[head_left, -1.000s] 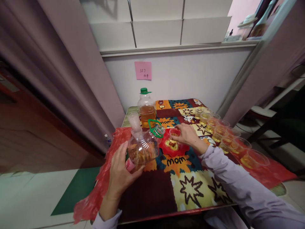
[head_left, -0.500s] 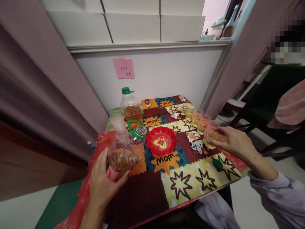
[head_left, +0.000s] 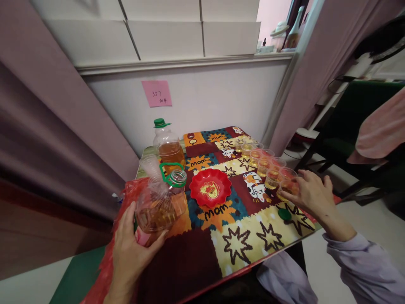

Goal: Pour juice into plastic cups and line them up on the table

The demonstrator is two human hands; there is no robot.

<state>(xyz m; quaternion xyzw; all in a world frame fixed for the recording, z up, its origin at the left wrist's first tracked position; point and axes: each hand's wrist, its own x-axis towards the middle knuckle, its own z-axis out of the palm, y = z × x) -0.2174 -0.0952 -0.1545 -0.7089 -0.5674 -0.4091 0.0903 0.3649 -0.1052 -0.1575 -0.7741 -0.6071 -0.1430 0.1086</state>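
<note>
A left hand (head_left: 131, 249) grips a tilted, open oil jug (head_left: 160, 202), fingers clamped around its base. The right hand (head_left: 311, 195) holds an oil-filled plastic cup (head_left: 287, 182), its fingers closed on it, beside a red dish (head_left: 210, 188).

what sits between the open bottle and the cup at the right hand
Only the red plate on the cloth lies between the open bottle, held in the left hand, and the cup the right hand holds.

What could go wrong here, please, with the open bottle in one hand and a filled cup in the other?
The uncapped bottle leans in the left hand; more tilt could spill its amber liquid on the cloth. The filled cup in the right hand sits near that cloth's edge and might tip off. It could knock the row of cups.
</note>
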